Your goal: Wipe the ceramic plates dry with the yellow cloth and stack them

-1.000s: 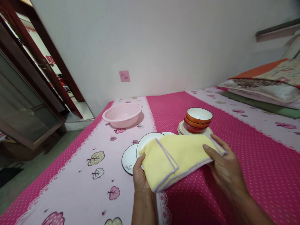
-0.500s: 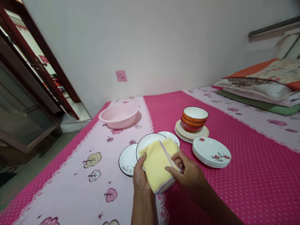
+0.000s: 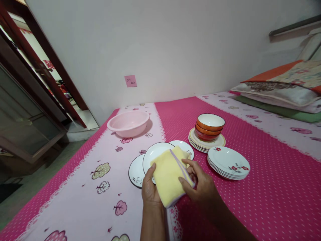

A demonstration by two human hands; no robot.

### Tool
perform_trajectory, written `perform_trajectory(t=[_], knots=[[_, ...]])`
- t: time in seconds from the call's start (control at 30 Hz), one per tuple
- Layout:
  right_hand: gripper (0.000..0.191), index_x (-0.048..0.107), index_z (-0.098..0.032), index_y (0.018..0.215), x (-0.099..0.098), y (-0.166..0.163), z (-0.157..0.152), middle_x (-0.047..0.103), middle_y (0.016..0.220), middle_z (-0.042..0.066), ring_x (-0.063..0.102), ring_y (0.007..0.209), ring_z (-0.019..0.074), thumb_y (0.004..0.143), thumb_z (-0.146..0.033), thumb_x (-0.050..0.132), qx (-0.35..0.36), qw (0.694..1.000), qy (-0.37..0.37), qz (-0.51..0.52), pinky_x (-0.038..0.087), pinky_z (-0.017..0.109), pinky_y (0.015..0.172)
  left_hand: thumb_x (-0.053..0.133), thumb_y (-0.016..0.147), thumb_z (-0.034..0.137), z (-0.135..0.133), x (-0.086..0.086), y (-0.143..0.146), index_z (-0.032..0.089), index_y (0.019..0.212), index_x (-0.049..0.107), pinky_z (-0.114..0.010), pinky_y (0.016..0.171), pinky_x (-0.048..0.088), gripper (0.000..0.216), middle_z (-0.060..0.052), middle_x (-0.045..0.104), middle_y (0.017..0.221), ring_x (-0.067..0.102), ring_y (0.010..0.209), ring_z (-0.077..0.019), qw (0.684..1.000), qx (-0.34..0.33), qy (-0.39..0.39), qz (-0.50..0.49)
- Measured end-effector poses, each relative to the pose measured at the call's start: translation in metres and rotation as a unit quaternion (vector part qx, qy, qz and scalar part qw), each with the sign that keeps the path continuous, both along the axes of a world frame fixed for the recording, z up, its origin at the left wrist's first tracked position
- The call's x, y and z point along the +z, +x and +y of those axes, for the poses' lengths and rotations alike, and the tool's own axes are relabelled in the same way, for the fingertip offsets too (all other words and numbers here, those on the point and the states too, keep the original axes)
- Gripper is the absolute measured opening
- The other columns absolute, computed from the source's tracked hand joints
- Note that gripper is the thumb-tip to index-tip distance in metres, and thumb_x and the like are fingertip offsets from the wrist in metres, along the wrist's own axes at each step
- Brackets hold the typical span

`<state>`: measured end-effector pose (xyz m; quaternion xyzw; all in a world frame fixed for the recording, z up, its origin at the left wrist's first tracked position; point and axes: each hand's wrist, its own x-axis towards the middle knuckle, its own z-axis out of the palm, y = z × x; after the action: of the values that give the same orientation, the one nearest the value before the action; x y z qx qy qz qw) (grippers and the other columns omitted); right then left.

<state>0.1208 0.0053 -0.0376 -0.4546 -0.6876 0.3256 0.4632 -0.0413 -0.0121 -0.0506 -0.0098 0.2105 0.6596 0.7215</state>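
A folded yellow cloth (image 3: 169,177) with purple edging is between my two hands. My left hand (image 3: 150,189) grips its left side, thumb on top and fingers hidden underneath. At the right edge, my right hand (image 3: 199,182) pinches the cloth between thumb and fingers. Directly behind the cloth is a dark-rimmed white plate (image 3: 152,152), partly covered; whether my left hand also holds it I cannot tell. Another dark-rimmed plate (image 3: 136,170) with a floral pattern lies to the left, and a third white plate (image 3: 184,145) shows at the back right.
Orange and red bowls (image 3: 210,125) are stacked on cream plates (image 3: 193,139). Right of my hands sits a stack of flower-patterned plates (image 3: 227,160). A pink basin (image 3: 129,124) stands at back left on the pink patterned cover (image 3: 271,187). Cushions (image 3: 278,90) lie at far right.
The plate behind the cloth has shifted slightly left against its neighbours. My right fingers have moved a little on the cloth's edge. The whole view has shifted slightly.
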Motion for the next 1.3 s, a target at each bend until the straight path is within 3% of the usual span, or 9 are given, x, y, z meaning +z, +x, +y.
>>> perform_trajectory(t=[0.1, 0.23, 0.33, 0.47, 0.57, 0.63, 0.83, 1.17, 1.3], knots=[[0.054, 0.059, -0.019, 0.121, -0.003, 0.003, 0.008, 0.062, 0.078, -0.002, 0.053, 0.061, 0.0167, 0.076, -0.049, 0.068, 0.009, 0.998, -0.05, -0.027, 0.04, 0.029, 0.058, 0.066, 0.089, 0.027, -0.001, 0.006, 0.007, 0.006, 0.113, 0.075, -0.056, 0.118, 0.038, 0.033, -0.021, 0.078, 0.113, 0.063, 0.128, -0.0381, 0.999, 0.024, -0.039, -0.003], [0.026, 0.056, -0.023, 0.08, 0.002, 0.009, 0.012, 0.052, 0.061, -0.006, 0.047, 0.056, 0.0146, 0.078, -0.047, 0.066, 0.032, 0.995, -0.081, -0.043, 0.032, 0.028, 0.054, 0.067, 0.089, 0.023, 0.0, 0.012, 0.016, 0.007, 0.124, 0.069, -0.054, 0.114, 0.044, 0.038, -0.02, 0.078, 0.114, 0.067, 0.122, -0.0375, 0.997, 0.054, -0.053, 0.006], [0.029, 0.044, -0.024, 0.065, 0.01, 0.011, 0.011, 0.039, 0.054, -0.008, 0.039, 0.051, 0.0116, 0.075, -0.04, 0.066, 0.048, 0.995, -0.079, -0.036, 0.026, 0.027, 0.052, 0.067, 0.09, 0.025, 0.002, 0.013, 0.023, 0.006, 0.129, 0.065, -0.053, 0.111, 0.048, 0.044, -0.02, 0.078, 0.113, 0.07, 0.118, -0.0376, 0.997, 0.051, -0.053, 0.009], [0.028, 0.056, -0.022, 0.082, 0.016, 0.007, 0.008, 0.06, 0.064, -0.005, 0.056, 0.058, 0.0144, 0.07, -0.039, 0.074, 0.117, 0.96, -0.21, 0.141, 0.042, 0.026, 0.055, 0.07, 0.089, 0.032, 0.004, 0.01, 0.029, 0.007, 0.133, 0.063, -0.053, 0.106, 0.052, 0.051, -0.02, 0.079, 0.11, 0.072, 0.111, -0.0373, 0.998, 0.027, -0.044, 0.029], [0.06, 0.064, -0.018, 0.115, 0.015, 0.003, 0.006, 0.077, 0.093, 0.006, 0.072, 0.081, 0.0253, 0.068, -0.049, 0.083, 0.187, 0.905, -0.294, 0.244, 0.056, 0.036, 0.074, 0.071, 0.089, 0.04, 0.005, 0.006, 0.034, 0.007, 0.135, 0.063, -0.053, 0.103, 0.054, 0.058, -0.02, 0.078, 0.11, 0.074, 0.108, -0.037, 0.998, -0.011, -0.021, 0.053], [0.062, 0.068, -0.014, 0.114, 0.015, 0.002, 0.006, 0.078, 0.095, 0.01, 0.074, 0.085, 0.0287, 0.069, -0.053, 0.085, 0.228, 0.884, -0.325, 0.248, 0.057, 0.041, 0.081, 0.07, 0.089, 0.046, 0.005, 0.005, 0.036, 0.007, 0.137, 0.062, -0.052, 0.102, 0.054, 0.063, -0.02, 0.078, 0.112, 0.074, 0.107, -0.0368, 0.998, -0.026, -0.002, 0.062], [0.063, 0.07, -0.013, 0.114, 0.02, -0.003, 0.003, 0.079, 0.099, 0.014, 0.075, 0.092, 0.0334, 0.069, -0.054, 0.086, 0.172, 0.844, -0.36, 0.359, 0.057, 0.046, 0.086, 0.053, 0.097, 0.059, 0.006, 0.018, 0.039, 0.016, 0.143, 0.06, -0.049, 0.107, 0.051, 0.064, -0.016, 0.076, 0.12, 0.07, 0.118, -0.0357, 0.999, -0.04, 0.006, 0.026], [0.053, 0.072, -0.016, 0.109, 0.013, -0.016, 0.004, 0.078, 0.086, 0.007, 0.074, 0.078, 0.0263, 0.071, -0.049, 0.084, 0.223, 0.841, -0.357, 0.339, 0.058, 0.038, 0.078, 0.053, 0.089, 0.075, 0.003, 0.006, 0.028, 0.011, 0.131, 0.07, -0.044, 0.107, 0.051, 0.078, -0.016, 0.077, 0.118, 0.066, 0.123, -0.0391, 0.994, -0.087, 0.05, 0.041], [0.053, 0.073, -0.016, 0.114, 0.019, -0.015, 0.006, 0.078, 0.087, 0.006, 0.073, 0.083, 0.0264, 0.074, -0.049, 0.081, 0.216, 0.871, -0.329, 0.293, 0.058, 0.037, 0.08, 0.057, 0.096, 0.057, 0.006, 0.003, 0.027, 0.006, 0.132, 0.068, -0.043, 0.109, 0.05, 0.064, -0.019, 0.078, 0.112, 0.068, 0.12, -0.0359, 0.996, -0.077, 0.038, 0.011]])
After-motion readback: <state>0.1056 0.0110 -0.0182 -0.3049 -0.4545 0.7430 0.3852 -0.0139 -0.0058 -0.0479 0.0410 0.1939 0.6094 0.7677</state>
